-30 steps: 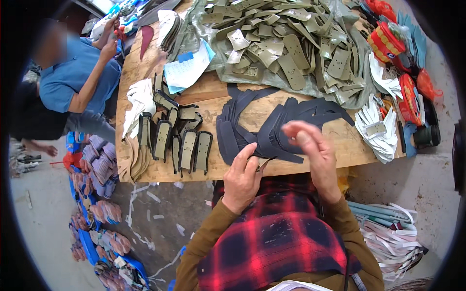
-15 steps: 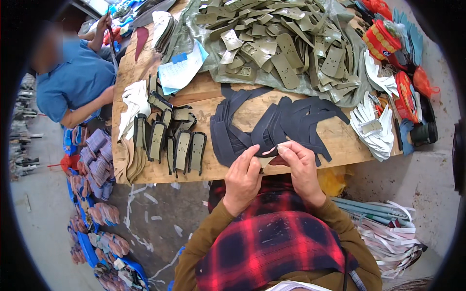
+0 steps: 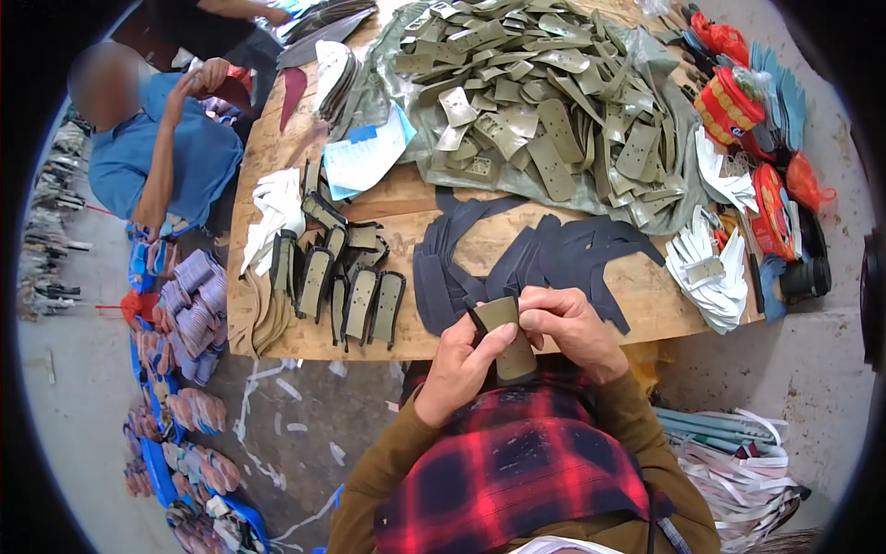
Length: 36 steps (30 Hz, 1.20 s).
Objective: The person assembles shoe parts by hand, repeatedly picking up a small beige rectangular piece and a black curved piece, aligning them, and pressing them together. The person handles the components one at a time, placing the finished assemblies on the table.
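Observation:
My left hand [image 3: 461, 367] grips an olive-green curved plate [image 3: 519, 362] with small holes and black edging, its thumb pressed on the face. The plate is upright just in front of the table's near edge, over my plaid apron. My right hand [image 3: 577, 334] pinches the plate's upper right edge between thumb and fingers. Beyond my hands, a heap of flat black fabric pieces [image 3: 554, 254] lies on the table. Left of it sit several olive plates with black edging [image 3: 361, 305], some leaning on each other.
Bare olive plates [image 3: 558, 148] are heaped on a plastic sheet across the wooden table [image 3: 388, 222]. White pieces [image 3: 709, 272] lie at right, tan ones [image 3: 258, 319] at left, near a paper sheet [image 3: 369, 152]. A person in blue [image 3: 175, 138] sits at the far left.
The held plate has turned up so its olive face shows, and my left thumb now lies across it. The person in blue has shifted and raised their arms. My view has moved slightly.

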### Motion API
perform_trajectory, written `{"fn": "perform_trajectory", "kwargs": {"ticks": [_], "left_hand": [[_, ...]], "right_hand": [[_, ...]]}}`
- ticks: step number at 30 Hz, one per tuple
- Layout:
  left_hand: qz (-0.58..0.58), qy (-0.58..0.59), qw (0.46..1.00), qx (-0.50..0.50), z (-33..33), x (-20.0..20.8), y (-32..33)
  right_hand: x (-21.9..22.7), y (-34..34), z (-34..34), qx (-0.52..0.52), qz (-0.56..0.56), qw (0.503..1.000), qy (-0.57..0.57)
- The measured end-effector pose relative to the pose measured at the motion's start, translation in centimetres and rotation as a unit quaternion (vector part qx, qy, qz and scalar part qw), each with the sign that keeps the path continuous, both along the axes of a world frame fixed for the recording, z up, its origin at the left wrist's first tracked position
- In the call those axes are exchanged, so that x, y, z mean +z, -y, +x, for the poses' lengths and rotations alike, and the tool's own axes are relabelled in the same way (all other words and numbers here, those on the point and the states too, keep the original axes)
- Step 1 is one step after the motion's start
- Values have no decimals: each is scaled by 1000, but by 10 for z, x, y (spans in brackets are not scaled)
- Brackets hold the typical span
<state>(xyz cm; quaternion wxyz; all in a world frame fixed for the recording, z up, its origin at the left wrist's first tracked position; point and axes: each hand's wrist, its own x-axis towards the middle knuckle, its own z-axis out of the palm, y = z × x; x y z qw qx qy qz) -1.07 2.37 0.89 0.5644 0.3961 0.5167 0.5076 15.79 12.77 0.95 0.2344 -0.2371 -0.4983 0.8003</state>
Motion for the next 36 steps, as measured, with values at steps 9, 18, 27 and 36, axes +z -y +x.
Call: {"fn": "perform_trajectory", "kwargs": {"ticks": [9,18,27,36], "left_hand": [[-49,11,996,-68,0,-3,8],[23,3,985,172,6,-9,-8],[58,96,979,170,19,-31,-4],[-88,90,982,-141,-20,12,-3]], "right_hand": [[0,19,-17,-86,-28,993,76],[-24,30,-37,-152,248,951,103],[-7,-2,-3,-17,147,980,135],[9,-3,15,205,-24,975,83]]}}
